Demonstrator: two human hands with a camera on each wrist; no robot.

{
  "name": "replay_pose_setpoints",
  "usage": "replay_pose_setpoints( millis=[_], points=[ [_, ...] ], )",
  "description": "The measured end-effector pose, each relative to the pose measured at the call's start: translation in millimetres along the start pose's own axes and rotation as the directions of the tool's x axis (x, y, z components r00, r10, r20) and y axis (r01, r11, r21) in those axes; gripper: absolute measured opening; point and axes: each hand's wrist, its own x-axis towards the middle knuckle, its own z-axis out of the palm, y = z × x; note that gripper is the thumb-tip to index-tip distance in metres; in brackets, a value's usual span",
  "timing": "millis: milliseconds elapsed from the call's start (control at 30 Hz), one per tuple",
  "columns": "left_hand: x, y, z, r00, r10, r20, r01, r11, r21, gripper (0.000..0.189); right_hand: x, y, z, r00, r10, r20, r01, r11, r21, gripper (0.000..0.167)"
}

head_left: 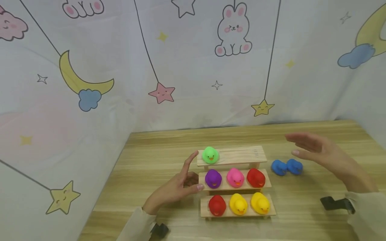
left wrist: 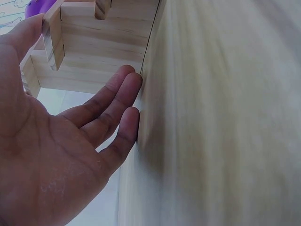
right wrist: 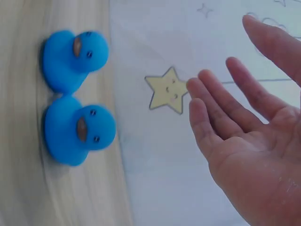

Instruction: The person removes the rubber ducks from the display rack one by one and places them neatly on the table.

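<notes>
A three-step wooden stand (head_left: 238, 155) bears several rubber ducks. Alone at the left of its top step sits a green duck (head_left: 210, 155). Purple (head_left: 213, 178), pink (head_left: 235, 177) and red (head_left: 256, 178) ducks fill the middle step. A second red duck (head_left: 217, 205) shares the bottom step with two yellow ducks (head_left: 238, 204). My left hand (head_left: 178, 187) touches the stand's left side, thumb by the middle step, index finger by the top one. Holding nothing, my right hand (head_left: 319, 152) hovers with relaxed fingers above two blue ducks (right wrist: 80, 129) on the table.
The wood-grain table (head_left: 163, 147) reaches back to a pale printed cloth (head_left: 193, 60) that hangs behind and at both sides. Dark straps with small mounts (head_left: 336, 203) sit at the wrists.
</notes>
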Motion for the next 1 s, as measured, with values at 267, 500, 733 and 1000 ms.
replay_pose_setpoints(
  millis=[267, 500, 733, 1000],
  points=[
    [0.6, 1.5, -0.2, 1.000, 0.000, 0.001, 0.000, 1.000, 0.000, 0.104, -3.3, -25.9, 7.0, 0.998, -0.055, -0.026, 0.057, 0.996, 0.072, 0.057],
    [0.3, 1.9, -0.6, 1.000, 0.013, 0.003, -0.013, 1.000, 0.003, 0.105, -4.6, -56.7, 21.8, 0.995, -0.072, -0.073, 0.080, 0.991, 0.111, 0.054],
    [-1.0, 0.3, 0.4, 1.000, 0.012, 0.002, -0.012, 1.000, 0.009, 0.105, -4.6, -84.9, 36.4, 0.989, -0.142, -0.040, 0.147, 0.973, 0.178, 0.052],
    [0.7, -0.2, -0.4, 1.000, 0.016, 0.008, -0.016, 1.000, -0.013, 0.106, 1.3, -111.9, 51.6, 0.986, -0.166, -0.001, 0.165, 0.974, 0.154, 0.049]
  ],
)
